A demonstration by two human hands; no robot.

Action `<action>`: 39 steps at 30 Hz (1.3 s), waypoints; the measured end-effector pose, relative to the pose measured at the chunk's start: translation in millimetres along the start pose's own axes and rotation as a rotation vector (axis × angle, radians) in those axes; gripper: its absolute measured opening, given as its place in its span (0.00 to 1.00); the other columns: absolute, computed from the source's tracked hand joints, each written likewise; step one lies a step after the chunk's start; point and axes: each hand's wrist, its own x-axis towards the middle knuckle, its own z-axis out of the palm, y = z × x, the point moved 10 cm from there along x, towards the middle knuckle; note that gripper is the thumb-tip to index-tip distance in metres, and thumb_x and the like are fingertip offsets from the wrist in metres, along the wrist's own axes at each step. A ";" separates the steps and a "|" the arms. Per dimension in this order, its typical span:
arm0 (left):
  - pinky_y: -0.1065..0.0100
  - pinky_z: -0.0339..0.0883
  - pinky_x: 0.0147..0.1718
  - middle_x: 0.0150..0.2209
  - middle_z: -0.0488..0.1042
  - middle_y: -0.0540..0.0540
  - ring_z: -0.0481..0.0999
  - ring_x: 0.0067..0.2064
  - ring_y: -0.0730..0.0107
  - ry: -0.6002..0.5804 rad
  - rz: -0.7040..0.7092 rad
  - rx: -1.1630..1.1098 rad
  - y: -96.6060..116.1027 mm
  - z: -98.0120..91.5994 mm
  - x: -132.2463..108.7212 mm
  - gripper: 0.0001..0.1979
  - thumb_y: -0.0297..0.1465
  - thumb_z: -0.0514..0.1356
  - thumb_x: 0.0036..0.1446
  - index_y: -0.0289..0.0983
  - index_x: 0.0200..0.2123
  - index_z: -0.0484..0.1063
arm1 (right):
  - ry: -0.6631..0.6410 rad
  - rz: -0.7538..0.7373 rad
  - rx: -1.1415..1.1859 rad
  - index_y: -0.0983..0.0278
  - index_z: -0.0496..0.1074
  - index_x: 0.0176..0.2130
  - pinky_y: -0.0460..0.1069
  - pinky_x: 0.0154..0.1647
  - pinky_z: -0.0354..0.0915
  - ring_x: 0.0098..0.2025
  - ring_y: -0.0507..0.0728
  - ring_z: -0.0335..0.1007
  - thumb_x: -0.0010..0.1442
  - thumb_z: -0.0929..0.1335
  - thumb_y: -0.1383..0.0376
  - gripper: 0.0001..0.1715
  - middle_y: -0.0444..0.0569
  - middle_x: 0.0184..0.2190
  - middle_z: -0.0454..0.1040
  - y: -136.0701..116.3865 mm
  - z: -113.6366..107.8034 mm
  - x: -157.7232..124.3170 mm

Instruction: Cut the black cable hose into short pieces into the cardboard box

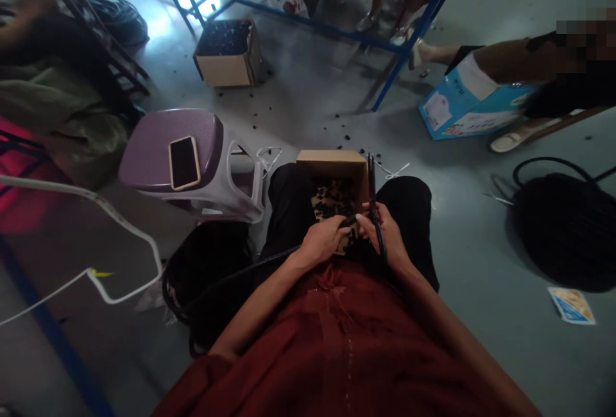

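Purple plastic at the left: stool (pixel 158 147) with a phone (pixel 184 161) lying flat on its seat. Below, black cable coil (pixel 202 276) on the floor, one strand running up toward the lap. Left hand (pixel 323 242) curled shut, pinching the black cable (pixel 371 179) over the cardboard box (pixel 332 163) wedged between the knees. Inside, small black pieces (pixel 332 199), loose and plentiful. Right hand (pixel 385 237) closed round the same cable, two strands poking up past the box edge. By the look of it: one end in work, most pieces left. Far right, big black coil (pixel 563 231) on the floor.
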 end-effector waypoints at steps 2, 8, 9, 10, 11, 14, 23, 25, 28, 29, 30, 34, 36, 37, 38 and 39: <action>0.68 0.66 0.42 0.41 0.74 0.45 0.74 0.41 0.67 0.100 -0.106 -0.091 -15.2 -15.8 1.3 0.15 0.35 0.49 0.62 0.38 0.48 0.66 | -0.049 0.014 0.009 0.62 0.62 0.48 0.48 0.26 0.66 0.26 0.52 0.67 0.50 0.67 0.49 0.31 0.47 0.33 0.70 6.0 5.3 -0.2; 0.66 0.63 0.48 0.48 0.72 0.45 0.71 0.47 0.66 0.173 -0.116 -0.331 -22.7 -35.6 9.6 0.20 0.40 0.49 0.60 0.37 0.51 0.65 | -0.122 -0.052 -0.233 0.60 0.60 0.51 0.52 0.36 0.68 0.34 0.57 0.71 0.53 0.66 0.57 0.27 0.48 0.35 0.73 -2.8 19.5 -3.7; 0.66 0.62 0.49 0.49 0.71 0.45 0.70 0.49 0.66 0.143 -0.083 -0.368 -18.5 -33.2 11.5 0.21 0.41 0.48 0.60 0.37 0.52 0.65 | -0.135 -0.076 -0.273 0.59 0.59 0.52 0.53 0.38 0.67 0.35 0.58 0.72 0.53 0.66 0.59 0.27 0.49 0.37 0.73 -8.7 23.7 -4.6; 0.66 0.62 0.50 0.50 0.71 0.45 0.70 0.49 0.66 0.109 -0.059 -0.402 -14.6 -29.7 12.9 0.21 0.41 0.48 0.60 0.36 0.52 0.65 | -0.148 -0.099 -0.306 0.58 0.59 0.53 0.54 0.39 0.67 0.37 0.59 0.72 0.53 0.65 0.60 0.28 0.49 0.38 0.73 -14.5 28.3 -5.4; 0.66 0.62 0.50 0.50 0.71 0.44 0.70 0.49 0.65 0.075 -0.048 -0.429 -11.8 -25.6 13.9 0.22 0.41 0.48 0.61 0.36 0.52 0.65 | -0.161 -0.118 -0.334 0.58 0.58 0.54 0.55 0.40 0.67 0.39 0.60 0.72 0.53 0.65 0.61 0.29 0.50 0.40 0.73 -19.6 33.1 -6.2; 0.65 0.64 0.49 0.47 0.72 0.44 0.71 0.47 0.65 0.024 -0.067 -0.478 -9.3 -16.0 15.4 0.23 0.42 0.47 0.61 0.34 0.52 0.64 | -0.201 -0.176 -0.379 0.57 0.54 0.57 0.57 0.43 0.67 0.44 0.63 0.72 0.53 0.65 0.63 0.34 0.52 0.46 0.72 -30.5 46.7 -8.9; 0.70 0.65 0.39 0.32 0.71 0.48 0.70 0.37 0.70 0.114 -0.123 -0.572 -18.3 -15.2 16.5 0.22 0.45 0.44 0.61 0.34 0.37 0.69 | -0.270 -0.285 -0.372 0.56 0.46 0.63 0.59 0.55 0.61 0.58 0.61 0.60 0.53 0.63 0.67 0.42 0.51 0.60 0.59 -38.3 64.9 -21.0; 0.71 0.64 0.36 0.29 0.69 0.49 0.68 0.34 0.71 0.133 -0.128 -0.621 -20.1 -15.5 16.4 0.22 0.45 0.45 0.60 0.34 0.34 0.68 | -0.267 -0.266 -0.396 0.56 0.46 0.63 0.59 0.56 0.60 0.58 0.61 0.60 0.54 0.63 0.67 0.41 0.51 0.59 0.60 -38.7 65.6 -22.1; 0.72 0.63 0.34 0.28 0.67 0.49 0.66 0.32 0.72 0.161 -0.138 -0.674 -21.3 -15.5 17.1 0.22 0.46 0.46 0.59 0.33 0.33 0.67 | -0.277 -0.224 -0.474 0.60 0.47 0.63 0.59 0.55 0.61 0.57 0.62 0.61 0.55 0.62 0.67 0.39 0.53 0.58 0.62 -37.0 65.8 -22.2; 0.72 0.62 0.33 0.28 0.66 0.49 0.66 0.31 0.72 0.171 -0.145 -0.685 -21.7 -15.3 17.6 0.22 0.46 0.46 0.59 0.33 0.32 0.67 | -0.283 -0.213 -0.504 0.61 0.47 0.63 0.59 0.54 0.61 0.56 0.63 0.62 0.55 0.62 0.67 0.39 0.55 0.57 0.63 -35.8 65.8 -22.0; 0.72 0.61 0.33 0.27 0.66 0.49 0.65 0.31 0.72 0.179 -0.150 -0.696 -21.5 -15.1 18.2 0.22 0.45 0.46 0.59 0.33 0.32 0.67 | -0.286 -0.207 -0.530 0.62 0.47 0.64 0.59 0.54 0.61 0.56 0.63 0.62 0.55 0.62 0.66 0.39 0.56 0.56 0.63 -34.7 65.5 -21.7; 0.72 0.60 0.32 0.27 0.64 0.49 0.64 0.30 0.73 0.200 -0.151 -0.707 -17.9 -16.2 20.3 0.21 0.44 0.46 0.59 0.33 0.31 0.66 | -0.295 -0.230 -0.571 0.64 0.47 0.64 0.58 0.52 0.62 0.55 0.64 0.63 0.55 0.61 0.67 0.39 0.57 0.54 0.64 -30.3 64.7 -20.9; 0.72 0.59 0.32 0.26 0.63 0.49 0.63 0.30 0.73 0.193 -0.144 -0.690 -15.4 -16.1 20.7 0.20 0.44 0.46 0.59 0.33 0.31 0.66 | -0.293 -0.241 -0.570 0.64 0.48 0.63 0.57 0.52 0.62 0.54 0.63 0.63 0.55 0.61 0.67 0.38 0.57 0.53 0.64 -26.8 63.7 -21.3; 0.72 0.59 0.31 0.26 0.63 0.50 0.62 0.29 0.74 0.181 -0.134 -0.680 -14.0 -15.1 21.1 0.20 0.44 0.46 0.59 0.33 0.31 0.66 | -0.291 -0.241 -0.567 0.64 0.49 0.63 0.57 0.51 0.62 0.54 0.62 0.63 0.55 0.61 0.68 0.37 0.56 0.53 0.64 -24.8 63.0 -21.8; 0.72 0.59 0.31 0.26 0.62 0.50 0.62 0.29 0.74 0.164 -0.119 -0.671 -12.4 -13.5 21.5 0.20 0.45 0.46 0.59 0.33 0.31 0.66 | -0.287 -0.236 -0.565 0.64 0.50 0.63 0.56 0.51 0.63 0.54 0.62 0.64 0.55 0.61 0.68 0.37 0.56 0.52 0.65 -22.7 62.0 -22.2; 0.72 0.58 0.31 0.26 0.62 0.50 0.61 0.29 0.74 0.147 -0.102 -0.664 -11.1 -11.4 22.0 0.20 0.45 0.46 0.59 0.33 0.31 0.66 | -0.282 -0.228 -0.565 0.64 0.50 0.63 0.56 0.51 0.63 0.54 0.62 0.64 0.55 0.61 0.69 0.37 0.56 0.52 0.65 -20.7 61.0 -22.6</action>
